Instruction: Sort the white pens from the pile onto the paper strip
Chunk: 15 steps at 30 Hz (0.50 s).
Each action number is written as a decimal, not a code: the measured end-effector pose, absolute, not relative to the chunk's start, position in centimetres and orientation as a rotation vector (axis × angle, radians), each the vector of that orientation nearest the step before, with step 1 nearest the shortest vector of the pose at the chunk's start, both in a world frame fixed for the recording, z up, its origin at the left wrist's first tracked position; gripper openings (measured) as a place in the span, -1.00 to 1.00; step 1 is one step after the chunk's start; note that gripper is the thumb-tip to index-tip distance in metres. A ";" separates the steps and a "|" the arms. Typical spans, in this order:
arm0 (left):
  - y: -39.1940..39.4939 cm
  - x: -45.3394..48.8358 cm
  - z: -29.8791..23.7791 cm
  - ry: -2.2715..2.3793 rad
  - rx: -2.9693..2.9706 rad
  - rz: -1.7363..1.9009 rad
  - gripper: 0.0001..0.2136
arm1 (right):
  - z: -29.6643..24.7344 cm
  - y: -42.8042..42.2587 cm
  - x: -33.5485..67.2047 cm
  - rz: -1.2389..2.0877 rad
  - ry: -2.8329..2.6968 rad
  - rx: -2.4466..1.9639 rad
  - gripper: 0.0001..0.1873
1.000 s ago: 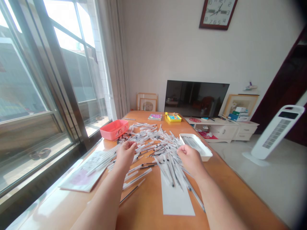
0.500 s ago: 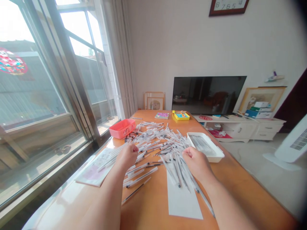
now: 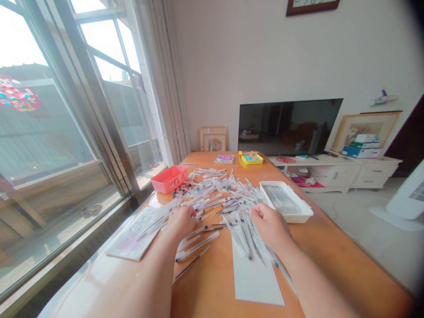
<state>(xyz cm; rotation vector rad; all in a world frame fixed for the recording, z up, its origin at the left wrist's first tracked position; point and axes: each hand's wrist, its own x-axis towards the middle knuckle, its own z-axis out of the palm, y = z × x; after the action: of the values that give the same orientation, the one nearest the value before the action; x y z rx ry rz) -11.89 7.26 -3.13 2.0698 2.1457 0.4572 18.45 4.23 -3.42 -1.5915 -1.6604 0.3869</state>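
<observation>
A wide heap of clear-barrelled pens and pen parts (image 3: 215, 194) covers the middle of the table. My left hand (image 3: 182, 221) is low over the heap's left side, its fingers curled closed; whatever may be in them is hidden. On the right, the fingers of my right hand (image 3: 268, 221) are pinched together among pens, and I cannot make out what they grip. Several pens (image 3: 247, 240) lie fanned across a white sheet (image 3: 256, 282) between the hands. More pens rest on a printed booklet (image 3: 132, 240) left of my left hand.
A white tray (image 3: 303, 214) holding thin pen refills stands beyond my right hand. At the table's left edge is a red-pink plastic box (image 3: 168, 180). Farther back lie a yellow box (image 3: 251, 159) and a small colourful booklet (image 3: 224, 159). A window (image 3: 66, 132) borders the left side.
My left hand has moved slightly right and lower, toward the heap's near middle. My right hand stays almost in place. The view has shifted a little.
</observation>
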 end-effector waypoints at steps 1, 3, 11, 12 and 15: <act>7.2 -11.8 -3.1 2.150 2.075 0.447 -0.80 | -3.4 4.2 18.4 0.388 -1.664 -1.591 -0.72; 7.1 -11.6 -2.9 2.160 2.082 0.430 -0.81 | -3.4 4.2 18.3 0.393 -1.674 -1.586 -0.72; 7.1 -11.2 -2.7 2.328 2.031 0.504 -0.74 | -3.5 4.2 18.0 0.390 -1.688 -1.570 -0.75; 7.1 -11.3 -2.8 2.362 2.014 0.513 -0.72 | -3.5 4.2 18.0 0.385 -1.692 -1.572 -0.75; 7.3 -11.6 -3.1 2.416 1.988 0.498 -0.73 | -3.6 4.2 17.9 0.380 -1.698 -1.584 -0.75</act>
<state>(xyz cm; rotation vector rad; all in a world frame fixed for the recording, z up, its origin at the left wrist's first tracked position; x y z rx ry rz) -11.63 7.28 -3.14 1.9878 2.4156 0.4979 17.89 4.20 -3.59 -1.5839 -1.6979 0.3803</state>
